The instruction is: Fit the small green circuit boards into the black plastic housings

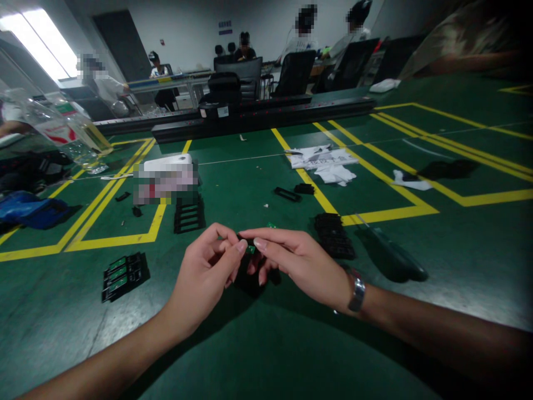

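Note:
My left hand [208, 266] and my right hand [295, 261] meet at the middle of the green table [258, 344]. Together they pinch a small green circuit board [250, 249] seated in a black plastic part [249, 275]. Both hands have their fingers closed on this piece. A watch sits on my right wrist. A black tray with green boards [124, 274] lies to the left. Another black tray [335, 234] lies just right of my hands, and an empty black tray [189, 213] lies ahead.
Yellow lines mark out bays on the table. White papers [325, 162], small black parts [293, 192], a dark screwdriver-like tool [391, 255], a white box [167, 164] and a blue bag [29, 208] lie around. Several people sit at desks beyond a black conveyor rail [258, 114].

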The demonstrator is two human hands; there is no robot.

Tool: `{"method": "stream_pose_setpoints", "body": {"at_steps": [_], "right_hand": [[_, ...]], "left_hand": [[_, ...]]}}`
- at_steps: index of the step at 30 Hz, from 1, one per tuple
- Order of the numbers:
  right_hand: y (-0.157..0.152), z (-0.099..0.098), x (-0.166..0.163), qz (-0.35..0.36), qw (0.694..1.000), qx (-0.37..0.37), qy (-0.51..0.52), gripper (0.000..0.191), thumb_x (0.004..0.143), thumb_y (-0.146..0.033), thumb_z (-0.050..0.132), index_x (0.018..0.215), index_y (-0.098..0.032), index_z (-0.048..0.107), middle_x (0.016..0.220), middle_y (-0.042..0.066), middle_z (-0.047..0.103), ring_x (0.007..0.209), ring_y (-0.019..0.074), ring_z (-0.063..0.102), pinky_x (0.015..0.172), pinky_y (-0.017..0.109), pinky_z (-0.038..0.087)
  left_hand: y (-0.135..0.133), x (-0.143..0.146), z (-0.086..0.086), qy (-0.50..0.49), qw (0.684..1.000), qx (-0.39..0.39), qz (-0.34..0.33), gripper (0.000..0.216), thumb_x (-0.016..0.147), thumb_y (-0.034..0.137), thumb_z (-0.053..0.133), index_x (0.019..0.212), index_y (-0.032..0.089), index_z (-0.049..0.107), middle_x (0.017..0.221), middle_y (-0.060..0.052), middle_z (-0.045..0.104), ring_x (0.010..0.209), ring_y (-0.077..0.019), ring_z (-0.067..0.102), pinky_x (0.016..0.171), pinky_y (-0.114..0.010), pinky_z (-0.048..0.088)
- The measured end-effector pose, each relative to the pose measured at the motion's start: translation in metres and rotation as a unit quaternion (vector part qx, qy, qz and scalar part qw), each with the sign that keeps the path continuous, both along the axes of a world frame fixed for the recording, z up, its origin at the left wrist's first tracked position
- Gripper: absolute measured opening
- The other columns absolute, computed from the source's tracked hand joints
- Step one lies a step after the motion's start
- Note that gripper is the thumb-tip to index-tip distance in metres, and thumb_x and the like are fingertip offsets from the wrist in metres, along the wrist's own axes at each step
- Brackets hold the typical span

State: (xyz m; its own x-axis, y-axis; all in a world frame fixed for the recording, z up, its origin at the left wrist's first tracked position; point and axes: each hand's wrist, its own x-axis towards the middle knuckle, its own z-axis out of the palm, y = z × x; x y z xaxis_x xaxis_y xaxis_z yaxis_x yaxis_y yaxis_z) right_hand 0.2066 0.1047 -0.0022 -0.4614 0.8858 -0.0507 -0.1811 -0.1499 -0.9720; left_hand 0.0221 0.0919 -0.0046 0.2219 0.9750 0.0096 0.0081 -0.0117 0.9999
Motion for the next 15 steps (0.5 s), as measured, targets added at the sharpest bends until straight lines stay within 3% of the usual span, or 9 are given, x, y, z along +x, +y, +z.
{"method": "stream_pose_setpoints", "body": {"at_steps": [5,15], "right_hand": [[0.0003,0.0014,-0.0003,0.002,1.000,-0.012,-0.001,0.034,0.096,-0.028,0.064,0.126,-0.014,0.072,0.078,0.005,0.072,0.063,0.0119,0.066,0.062,0.027,0.057],[0.0004,-0.0024,-0.0005,0.009,0.996,-0.049,0.072,0.028,0.095,-0.025,0.066,0.120,-0.013,0.073,0.091,0.010,0.075,0.081,0.0161,0.073,0.068,0.028,0.060]], "left_hand": [[-0.0014,0.0002,0.0006,0.005,1.000,0.000,0.003,0.024,0.097,0.038,0.063,0.089,0.019,0.051,0.053,0.008,0.048,0.048,-0.0052,0.042,0.046,-0.015,0.033],[-0.0009,0.0003,0.0019,0.008,1.000,-0.001,0.008,0.023,0.097,0.037,0.064,0.090,0.019,0.052,0.054,0.008,0.051,0.048,-0.0042,0.043,0.046,-0.014,0.034]]}}
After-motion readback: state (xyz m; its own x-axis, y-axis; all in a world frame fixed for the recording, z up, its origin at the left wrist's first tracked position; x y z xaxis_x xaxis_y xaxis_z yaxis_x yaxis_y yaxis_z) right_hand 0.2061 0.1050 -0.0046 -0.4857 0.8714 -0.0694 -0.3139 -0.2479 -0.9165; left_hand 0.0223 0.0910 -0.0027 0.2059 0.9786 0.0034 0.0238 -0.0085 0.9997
